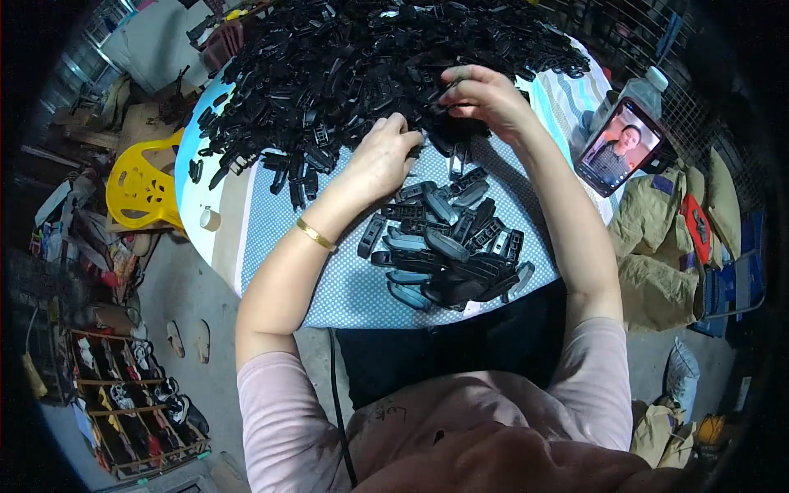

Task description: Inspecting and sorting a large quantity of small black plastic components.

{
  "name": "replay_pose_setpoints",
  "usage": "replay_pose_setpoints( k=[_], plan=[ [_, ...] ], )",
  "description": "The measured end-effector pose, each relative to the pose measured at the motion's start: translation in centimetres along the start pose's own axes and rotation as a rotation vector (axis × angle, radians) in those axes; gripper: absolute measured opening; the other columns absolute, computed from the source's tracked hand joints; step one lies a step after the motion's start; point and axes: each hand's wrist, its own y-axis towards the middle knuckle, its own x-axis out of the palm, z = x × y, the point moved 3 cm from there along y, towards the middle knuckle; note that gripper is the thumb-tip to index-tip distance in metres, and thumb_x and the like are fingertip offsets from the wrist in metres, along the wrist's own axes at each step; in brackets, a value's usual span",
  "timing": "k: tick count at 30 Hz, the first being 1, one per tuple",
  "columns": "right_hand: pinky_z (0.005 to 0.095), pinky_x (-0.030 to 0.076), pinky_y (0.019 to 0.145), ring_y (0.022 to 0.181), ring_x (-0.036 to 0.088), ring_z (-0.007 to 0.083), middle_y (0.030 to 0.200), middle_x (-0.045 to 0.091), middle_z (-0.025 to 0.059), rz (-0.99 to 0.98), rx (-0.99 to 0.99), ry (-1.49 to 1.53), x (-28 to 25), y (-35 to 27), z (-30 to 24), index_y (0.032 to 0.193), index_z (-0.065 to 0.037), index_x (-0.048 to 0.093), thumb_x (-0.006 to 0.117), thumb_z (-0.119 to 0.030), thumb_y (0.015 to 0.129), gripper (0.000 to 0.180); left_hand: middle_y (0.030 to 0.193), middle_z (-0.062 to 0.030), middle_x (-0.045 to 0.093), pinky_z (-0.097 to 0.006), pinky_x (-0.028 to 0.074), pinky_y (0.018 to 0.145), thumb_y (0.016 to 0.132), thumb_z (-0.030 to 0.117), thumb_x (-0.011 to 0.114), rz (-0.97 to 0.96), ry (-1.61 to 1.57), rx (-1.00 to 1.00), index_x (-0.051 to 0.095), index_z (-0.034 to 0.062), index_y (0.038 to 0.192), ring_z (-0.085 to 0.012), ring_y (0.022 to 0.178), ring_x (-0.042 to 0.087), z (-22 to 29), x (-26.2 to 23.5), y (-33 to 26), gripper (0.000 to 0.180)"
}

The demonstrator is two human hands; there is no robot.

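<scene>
A big heap of small black plastic parts (304,74) covers the far half of the round table. My left hand (382,158) is at the heap's near edge, its fingers bent down and closed; whatever is in them is hidden. Farther right and a little higher, my right hand (486,99) reaches over the heap with curled fingers. Dark parts lie right behind those fingertips, so what they grip does not show. Closer to my body sits a smaller pile of longish black and grey plastic pieces (448,246), between my forearms.
A patterned cloth (279,238) covers the table. At its right edge a phone (620,148) leans against a clear plastic bottle (645,90). A tape roll (209,218) lies on the left edge, beside a yellow plastic chair (144,185). Brown sacks (657,287) stand at right, a shoe rack (136,403) lower left.
</scene>
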Motion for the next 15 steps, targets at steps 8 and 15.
replay_pose_setpoints(
  k=[8,15],
  plan=[
    [0.0229,0.052,0.064,0.072,0.059,0.0110,0.082,0.059,0.0038,-0.153,0.102,0.141,3.5,-0.9,1.6,0.095,-0.001,0.057,0.065,-0.013,0.079,0.021,0.094,-0.0071,0.059,-0.025,0.046,0.072,0.072,0.010,0.067,0.318,-0.736,-0.240,0.063,-0.0011,0.094,-0.0140,0.079,0.057,-2.9,-1.9,-0.5,0.024],
    [0.0233,0.053,0.065,0.072,0.061,0.0125,0.087,0.061,0.0065,-0.186,0.122,0.034,4.4,-1.4,1.6,0.104,0.001,0.056,0.056,-0.014,0.086,0.024,0.081,-0.0017,0.061,-0.020,0.044,0.067,0.079,0.009,0.062,0.338,-1.103,-0.304,0.060,-0.0014,0.102,-0.0073,0.072,0.055,-2.8,-2.3,-1.0,0.025]
  ],
)
